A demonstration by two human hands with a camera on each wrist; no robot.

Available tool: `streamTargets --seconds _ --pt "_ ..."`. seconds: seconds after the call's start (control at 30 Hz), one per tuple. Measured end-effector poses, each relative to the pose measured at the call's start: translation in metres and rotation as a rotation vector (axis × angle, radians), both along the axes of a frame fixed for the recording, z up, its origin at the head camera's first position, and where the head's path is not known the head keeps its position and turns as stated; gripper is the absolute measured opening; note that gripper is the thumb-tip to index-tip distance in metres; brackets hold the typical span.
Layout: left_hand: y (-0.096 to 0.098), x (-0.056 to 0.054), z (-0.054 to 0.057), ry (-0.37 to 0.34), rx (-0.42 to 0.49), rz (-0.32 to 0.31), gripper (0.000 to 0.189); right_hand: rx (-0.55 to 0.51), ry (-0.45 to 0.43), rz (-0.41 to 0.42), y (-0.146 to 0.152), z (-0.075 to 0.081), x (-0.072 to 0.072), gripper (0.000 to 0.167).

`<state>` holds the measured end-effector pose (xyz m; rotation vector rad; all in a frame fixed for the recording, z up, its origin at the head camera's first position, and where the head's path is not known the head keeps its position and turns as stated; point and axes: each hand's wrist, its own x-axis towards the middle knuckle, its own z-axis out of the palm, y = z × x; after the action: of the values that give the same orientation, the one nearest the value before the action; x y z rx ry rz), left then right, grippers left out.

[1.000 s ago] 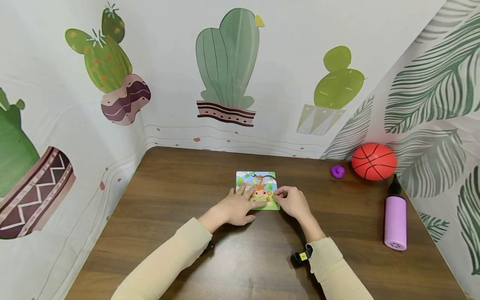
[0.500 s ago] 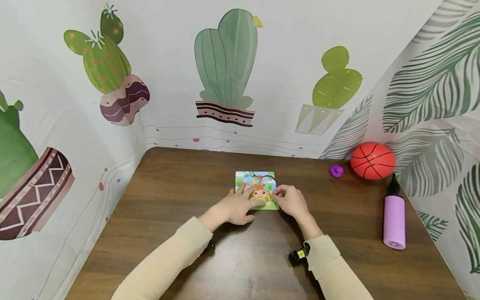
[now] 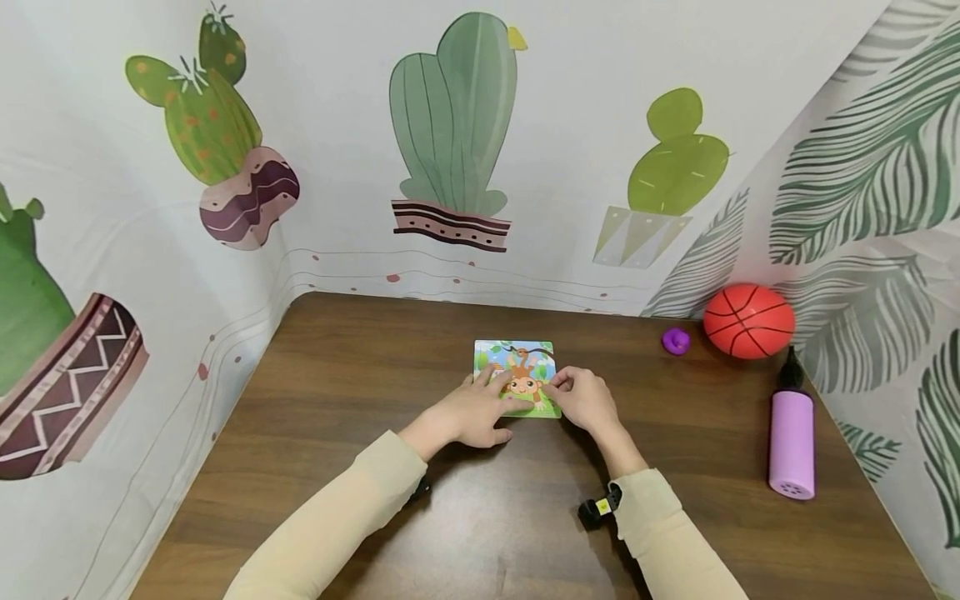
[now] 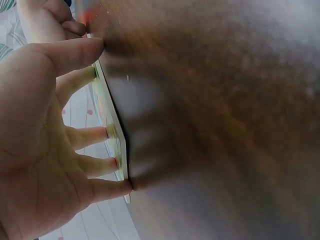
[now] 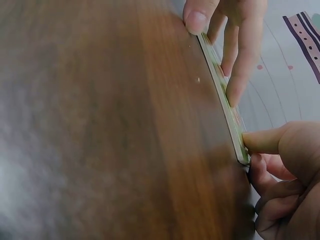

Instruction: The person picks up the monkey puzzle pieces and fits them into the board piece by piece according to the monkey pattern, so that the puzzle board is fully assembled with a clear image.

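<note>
A thin square picture puzzle [image 3: 522,385] with a cartoon monkey lies flat on the wooden table. My left hand [image 3: 472,414] rests on its left and lower part, fingers spread and nearly straight. In the left wrist view the fingertips of that hand [image 4: 45,135] touch the puzzle's top and edge. My right hand [image 3: 587,400] pinches the puzzle's right edge. The right wrist view shows its thumb on top of the puzzle [image 5: 227,112] near a corner, with the curled fingers of the right hand [image 5: 295,185] against the edge. Both hands cover parts of the picture.
At the back right of the table [image 3: 360,350] sit a small purple rubber duck [image 3: 676,342] and a red ball [image 3: 748,322] with black lines. A lilac hand pump [image 3: 791,442] with a black nozzle lies near the right edge. A cactus-print cloth [image 3: 330,208] hangs behind.
Both hands stay almost in place on the puzzle. The whole head view shifts slightly; nothing is clearly let go or newly taken.
</note>
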<state>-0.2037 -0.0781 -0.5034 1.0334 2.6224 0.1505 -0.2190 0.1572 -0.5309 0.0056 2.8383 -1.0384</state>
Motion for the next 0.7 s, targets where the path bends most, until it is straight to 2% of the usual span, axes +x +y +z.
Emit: streamTargets --seconds 0.23,0.53,0.63,0.7 --pt "-0.001 -0.0025 -0.0022 -0.004 0.004 -0.01 0.059 -0.019 -0.002 0.02 0.0017 0.0021 0.002 0.022" --pt "0.0006 -0.0054 -0.0038 -0.031 0.027 -0.009 0.064 -0.004 -0.013 0.001 0.004 0.003 0.0037 0.022" --pt "0.0008 -0.0044 -0.0048 -0.035 0.047 -0.002 0.069 -0.017 0.011 0.022 0.0055 0.0021 0.0033 0.022" --pt "0.0004 -0.0032 -0.0063 -0.028 0.065 0.002 0.074 -0.031 0.064 0.045 0.0071 0.0014 0.0022 0.022"
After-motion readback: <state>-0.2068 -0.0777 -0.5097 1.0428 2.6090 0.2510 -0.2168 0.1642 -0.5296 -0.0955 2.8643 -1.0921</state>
